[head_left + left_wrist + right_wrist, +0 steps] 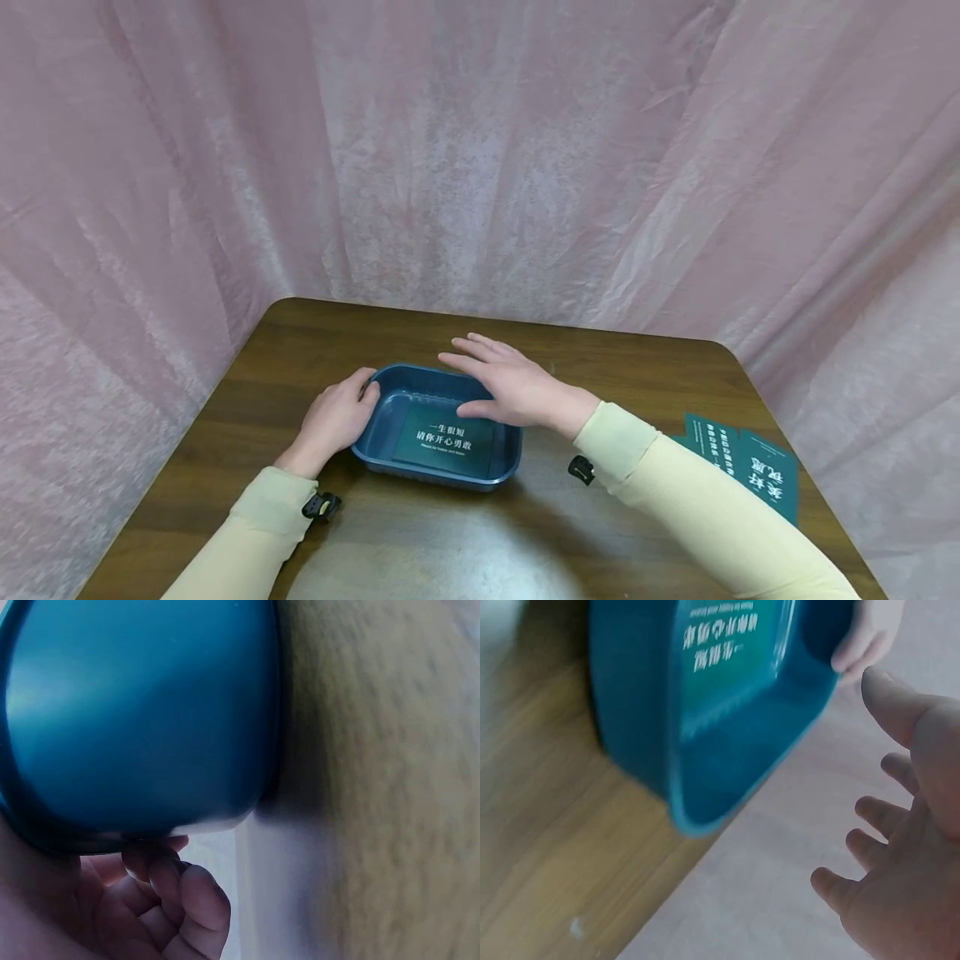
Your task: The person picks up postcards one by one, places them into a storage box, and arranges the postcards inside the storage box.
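A dark blue rectangular plastic basin (385,421) stands on the wooden table. Inside it lies a dark green card (442,457) with white printed characters, face up. My left hand (336,419) grips the basin's left rim, its thumb on the rim; the left wrist view shows curled fingers (204,900) against the outside of the blue wall. Over the basin's right side hovers my right hand (513,387), fingers spread and holding nothing. In the right wrist view this hand (915,817) is apart from the basin.
Several similar green cards (767,477) lie overlapping near the table's right edge, partly covered by my right sleeve (697,483). Pink curtains (480,167) hang behind and beside the brown wooden table (615,367).
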Tool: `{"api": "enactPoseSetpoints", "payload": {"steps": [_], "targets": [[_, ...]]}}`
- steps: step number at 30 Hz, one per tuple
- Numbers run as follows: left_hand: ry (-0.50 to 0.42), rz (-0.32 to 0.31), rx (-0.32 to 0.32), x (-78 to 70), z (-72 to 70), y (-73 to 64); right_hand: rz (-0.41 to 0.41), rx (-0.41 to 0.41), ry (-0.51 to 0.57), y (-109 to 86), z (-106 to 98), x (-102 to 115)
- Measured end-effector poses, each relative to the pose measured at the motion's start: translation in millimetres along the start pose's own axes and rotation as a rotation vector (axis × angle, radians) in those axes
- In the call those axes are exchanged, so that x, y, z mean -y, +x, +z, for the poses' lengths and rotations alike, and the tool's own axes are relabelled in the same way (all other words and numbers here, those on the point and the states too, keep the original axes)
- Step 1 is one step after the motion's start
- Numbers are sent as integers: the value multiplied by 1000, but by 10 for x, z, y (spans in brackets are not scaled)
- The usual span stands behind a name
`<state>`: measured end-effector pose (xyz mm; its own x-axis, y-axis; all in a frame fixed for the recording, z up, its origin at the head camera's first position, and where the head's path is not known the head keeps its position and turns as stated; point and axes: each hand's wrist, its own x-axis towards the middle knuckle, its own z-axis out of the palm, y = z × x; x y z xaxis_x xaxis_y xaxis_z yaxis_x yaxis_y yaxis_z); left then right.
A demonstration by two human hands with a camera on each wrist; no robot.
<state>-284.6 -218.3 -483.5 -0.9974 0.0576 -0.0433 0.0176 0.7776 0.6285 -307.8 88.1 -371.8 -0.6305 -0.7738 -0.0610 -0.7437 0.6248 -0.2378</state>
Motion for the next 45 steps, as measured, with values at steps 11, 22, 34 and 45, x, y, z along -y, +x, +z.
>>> {"api": "enactPoseSetpoints", "payload": {"steps": [11, 22, 34, 45], "targets": [[-5, 16, -1, 0, -5, -7, 94, -102, -1, -529, -45, -418], [-7, 17, -11, 19, -26, -22, 210, -142, 20, -1117, -16, -776], [-8, 22, -3, -3, -29, -29, 346, -88, 22, -1653, 23, -988], [3, 21, -3, -7, -40, -37, 462, -92, 25, -2076, 198, -1277]]}}
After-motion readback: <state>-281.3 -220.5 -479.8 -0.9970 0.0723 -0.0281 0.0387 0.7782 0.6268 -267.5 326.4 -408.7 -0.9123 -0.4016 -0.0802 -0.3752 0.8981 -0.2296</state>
